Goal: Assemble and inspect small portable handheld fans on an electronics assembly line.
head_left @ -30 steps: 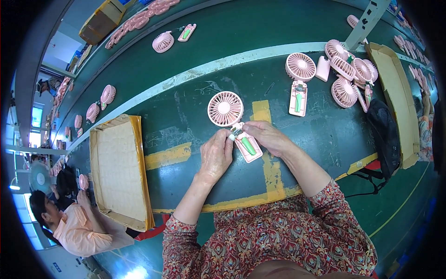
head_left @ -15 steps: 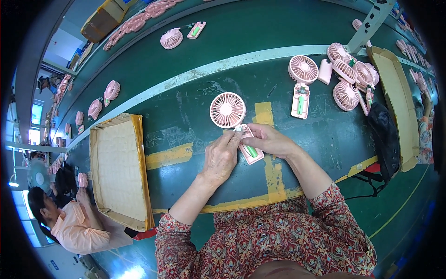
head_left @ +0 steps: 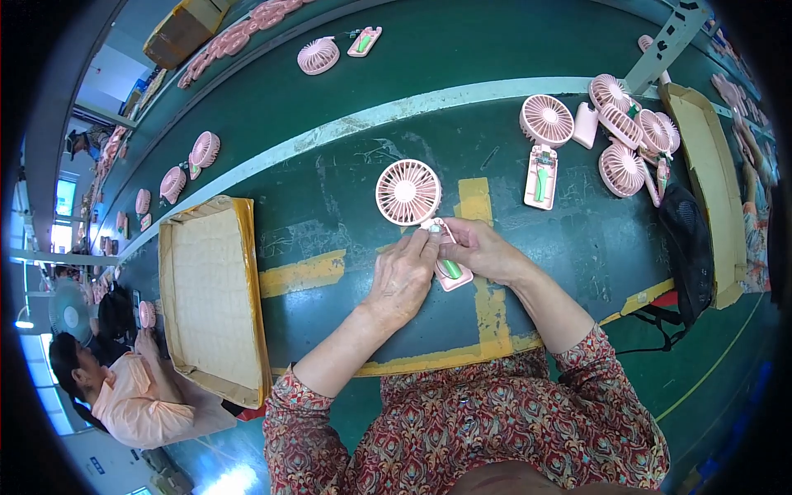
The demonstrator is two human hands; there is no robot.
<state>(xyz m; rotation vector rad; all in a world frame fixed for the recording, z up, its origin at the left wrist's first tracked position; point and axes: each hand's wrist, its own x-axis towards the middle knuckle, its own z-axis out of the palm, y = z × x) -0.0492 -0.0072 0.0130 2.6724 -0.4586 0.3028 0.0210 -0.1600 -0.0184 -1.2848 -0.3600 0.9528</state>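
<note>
A pink handheld fan (head_left: 408, 192) lies on the green bench in front of me, its round grille pointing away. Its handle is uncovered, and a green battery (head_left: 450, 269) shows in the lower part. My left hand (head_left: 403, 276) is closed on the handle's left side near the neck. Fingers and thumb of my right hand (head_left: 481, 250) pinch at the same spot from the right. What exactly lies between those fingertips is hidden; a small pale part shows beside them.
Another uncovered pink fan (head_left: 546, 121) lies to the right, beside a pile of fans (head_left: 623, 167). Shallow cardboard trays stand at left (head_left: 216, 297) and right (head_left: 701, 190). A conveyor belt (head_left: 445, 45) carries fans beyond a pale rail. A co-worker (head_left: 144, 392) sits at far left.
Both hands stay at the fan's neck, with the fingertips slightly shifted. On the belt, the fan and battery case have slid to the right. The whole view has shifted a little.
</note>
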